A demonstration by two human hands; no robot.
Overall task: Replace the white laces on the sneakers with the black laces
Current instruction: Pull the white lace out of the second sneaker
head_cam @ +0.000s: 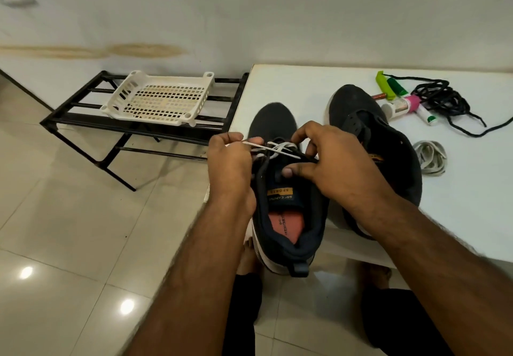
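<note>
Head view: both hands work the near sneaker (288, 211) at the table's near edge; left hand (230, 167) pinches the white lace (273, 149), right hand (330, 158) curls over the eyelets; ease each crossing out evenly, black laces (444, 97) far right

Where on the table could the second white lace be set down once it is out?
Free: the table's far left, beyond the left shoe, and the near right edge, below the loose white lace. Crowded: the far right, with black laces and small bottles.
</note>
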